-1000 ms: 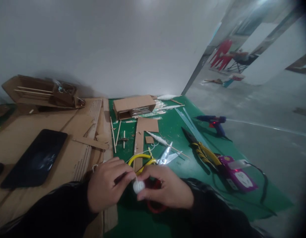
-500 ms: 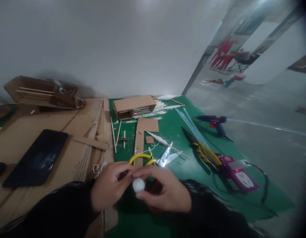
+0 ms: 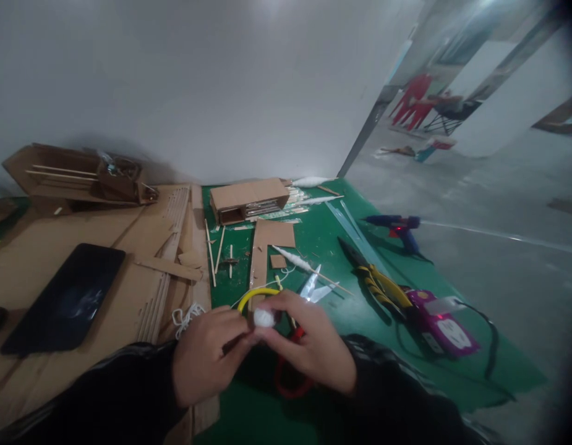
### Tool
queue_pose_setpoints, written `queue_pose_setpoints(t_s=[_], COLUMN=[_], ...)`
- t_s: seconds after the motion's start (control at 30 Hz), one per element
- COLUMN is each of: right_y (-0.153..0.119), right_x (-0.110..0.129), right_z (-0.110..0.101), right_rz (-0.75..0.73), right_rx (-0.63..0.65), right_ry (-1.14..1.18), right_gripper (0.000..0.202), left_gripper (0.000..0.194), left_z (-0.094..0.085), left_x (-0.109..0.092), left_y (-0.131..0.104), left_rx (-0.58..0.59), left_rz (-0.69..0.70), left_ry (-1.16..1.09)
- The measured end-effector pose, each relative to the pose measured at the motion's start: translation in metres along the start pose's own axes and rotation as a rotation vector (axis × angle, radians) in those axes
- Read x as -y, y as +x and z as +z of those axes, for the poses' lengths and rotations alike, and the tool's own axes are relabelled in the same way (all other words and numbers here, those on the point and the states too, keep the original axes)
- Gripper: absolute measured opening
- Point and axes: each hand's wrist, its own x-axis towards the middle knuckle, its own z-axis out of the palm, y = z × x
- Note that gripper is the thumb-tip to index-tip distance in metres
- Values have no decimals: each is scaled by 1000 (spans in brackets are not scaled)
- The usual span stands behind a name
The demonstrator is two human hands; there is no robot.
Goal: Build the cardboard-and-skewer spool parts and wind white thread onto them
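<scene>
Now holding the white string ball (image 3: 264,317) up closer to the yellow handle (image 3: 253,293) in the right hand (image 3: 319,346), probably turning it, while keeping the left hand (image 3: 210,353) pinched beside it, can't tell on what.

Pretty dim, greyish shot tbh, with pale glows at top centre on the wall (image 3: 197,80) and in the upper right, plus soft shadow behind the carton (image 3: 72,170) at left. The phone (image 3: 65,300) has a faint sheen at lower left, the scissors (image 3: 313,287) catch some light mid-frame, the glue gun (image 3: 404,228) shows a little red glow, and the sleeves (image 3: 114,386) go nearly black. Ball (image 3: 264,317) is a soft white blob, the chairs (image 3: 413,99) are smeary, and the tilted, stretched right side fades into a black corner.
</scene>
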Motion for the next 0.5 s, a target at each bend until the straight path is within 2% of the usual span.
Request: queue_pose_setpoints(t_s=[0.1, 0.23, 0.37, 0.5], right_y=[0, 3, 5, 5], right_x=[-2, -3, -4, -5], right_z=[1, -1, -4, -3], right_rz=[127, 175, 171, 164], right_rx=[5, 74, 194, 233], right_ry=[-6, 90, 102, 62], right_gripper=[22, 22, 23, 23], left_gripper=[26, 18, 10, 13], left_z=[0, -4, -6, -9], left_x=[0, -2, 0, 1], left_y=[-3, -4, -3, -1], left_rx=[-81, -216, -205, -210], left_rz=[125, 223, 337, 360], left_ry=[196, 410, 483, 469])
